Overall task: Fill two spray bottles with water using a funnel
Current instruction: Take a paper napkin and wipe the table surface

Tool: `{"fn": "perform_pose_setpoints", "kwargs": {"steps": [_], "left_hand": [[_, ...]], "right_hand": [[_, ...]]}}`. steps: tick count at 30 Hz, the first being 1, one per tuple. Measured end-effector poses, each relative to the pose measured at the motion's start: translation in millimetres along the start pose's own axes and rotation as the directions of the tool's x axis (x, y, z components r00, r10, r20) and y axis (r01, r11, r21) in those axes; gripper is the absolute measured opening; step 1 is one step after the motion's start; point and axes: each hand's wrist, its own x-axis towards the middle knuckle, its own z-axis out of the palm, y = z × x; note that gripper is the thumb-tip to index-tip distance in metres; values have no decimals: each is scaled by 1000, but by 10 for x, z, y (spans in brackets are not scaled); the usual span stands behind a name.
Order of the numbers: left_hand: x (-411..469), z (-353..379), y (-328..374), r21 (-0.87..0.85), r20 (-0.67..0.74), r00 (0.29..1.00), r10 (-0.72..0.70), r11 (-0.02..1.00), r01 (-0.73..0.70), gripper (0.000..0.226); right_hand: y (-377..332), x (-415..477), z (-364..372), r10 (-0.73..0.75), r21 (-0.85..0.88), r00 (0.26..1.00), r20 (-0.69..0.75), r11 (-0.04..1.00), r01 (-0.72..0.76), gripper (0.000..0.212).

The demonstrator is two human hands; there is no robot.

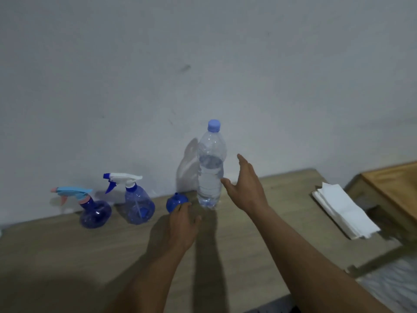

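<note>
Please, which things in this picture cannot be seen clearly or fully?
Head view:
- funnel: near side hidden by the left hand; contact unclear.
- small spray bottle and large spray bottle: water level unreadable through blue plastic in dim light.
- right hand and water bottle: touching or apart, unclear.
- wooden furniture: cut off by right edge.

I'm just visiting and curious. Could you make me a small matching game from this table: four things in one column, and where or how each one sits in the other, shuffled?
Things
1. water bottle
2. funnel
3. white-headed spray bottle
4. paper napkins

Places or states
A. stacked near the right edge of the table, away from both hands
B. spout up, at the fingertips of the left hand
C. upright, cap on, next to the open right hand
D. between the other spray bottle and the funnel, trigger head on

Pairs: 1-C, 2-B, 3-D, 4-A
</note>
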Motion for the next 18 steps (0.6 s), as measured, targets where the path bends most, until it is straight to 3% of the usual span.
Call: {"fn": "perform_pose_setpoints", "kwargs": {"steps": [4, 10, 18], "left_hand": [[37, -49, 385, 4, 160, 973, 169, 985, -172, 29], [45, 93, 1187, 93, 315, 852, 419, 880, -467, 52], [126, 960, 2236, 104, 464, 671, 578, 716, -690, 51]], "right_hand": [[141, -260, -347, 106, -165, 994, 9, 981, -103, 63], [579, -659, -957, 267, -256, 963, -15, 931, -262, 59], [1474, -927, -1580, 459, -294, 880, -120, 831, -473, 43]]}}
